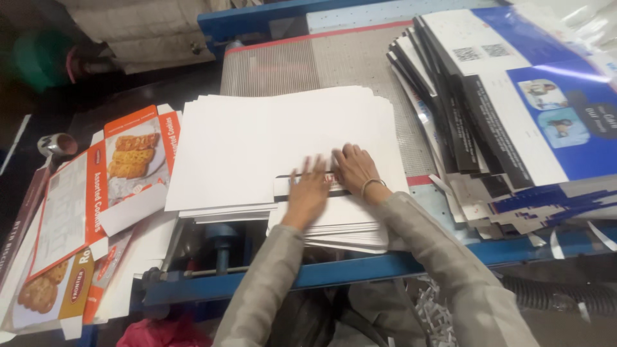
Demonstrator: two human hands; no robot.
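Observation:
A thick stack of white flat carton sheets lies face down on the blue-framed machine table. My left hand rests flat on the near part of the stack, fingers spread, over a strip where a printed edge shows. My right hand, with a bangle on the wrist, lies flat just beside it, fingers touching the top sheets. Neither hand grips anything; both press on the paper.
A tall leaning pile of blue, white and black printed carton sheets fills the right side. Orange and white flattened biscuit cartons lie at the left. A ribbed grey conveyor surface runs behind the white stack. Paper shreds lie below.

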